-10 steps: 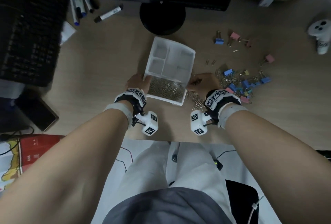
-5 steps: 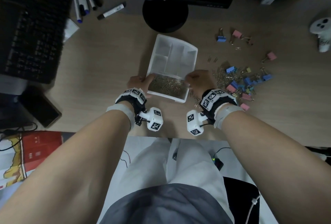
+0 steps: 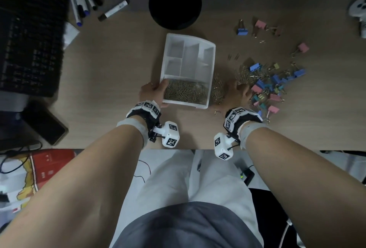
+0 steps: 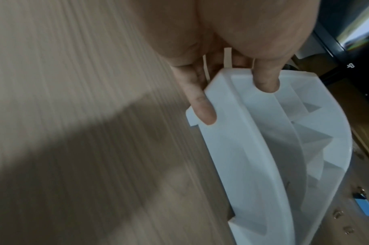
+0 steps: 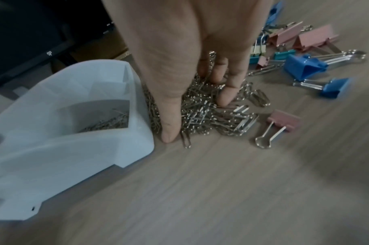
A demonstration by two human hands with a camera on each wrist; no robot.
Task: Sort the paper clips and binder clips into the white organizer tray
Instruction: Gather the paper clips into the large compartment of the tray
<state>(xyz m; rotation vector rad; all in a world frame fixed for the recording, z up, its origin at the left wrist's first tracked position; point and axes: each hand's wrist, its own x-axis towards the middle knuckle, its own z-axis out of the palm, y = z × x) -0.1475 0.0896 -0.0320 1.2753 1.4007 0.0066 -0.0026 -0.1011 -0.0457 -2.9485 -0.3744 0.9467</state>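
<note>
The white organizer tray (image 3: 213,53) lies on the desk, its near long compartment filled with paper clips (image 3: 186,92). My left hand (image 3: 154,91) grips the tray's near left corner; in the left wrist view the thumb (image 4: 265,82) hooks inside the tray (image 4: 252,149) rim and the fingers (image 4: 204,109) lie outside. My right hand (image 3: 235,93) rests on a loose heap of paper clips (image 3: 217,89) just right of the tray. In the right wrist view my right hand (image 5: 198,116) straddles that heap (image 5: 212,119), thumb and fingertips spread. Coloured binder clips (image 3: 273,83) lie further right.
A black monitor stand (image 3: 175,9) sits behind the tray, a keyboard (image 3: 29,49) and markers (image 3: 114,9) to the left, a phone (image 3: 47,126) near left. Stray binder clips (image 3: 242,30) and a white controller (image 3: 358,8) lie far right. The desk edge runs just behind my wrists.
My right hand has left the tray's near right rim and come down on the loose paper clip heap beside it. My left hand kept hold of the tray.
</note>
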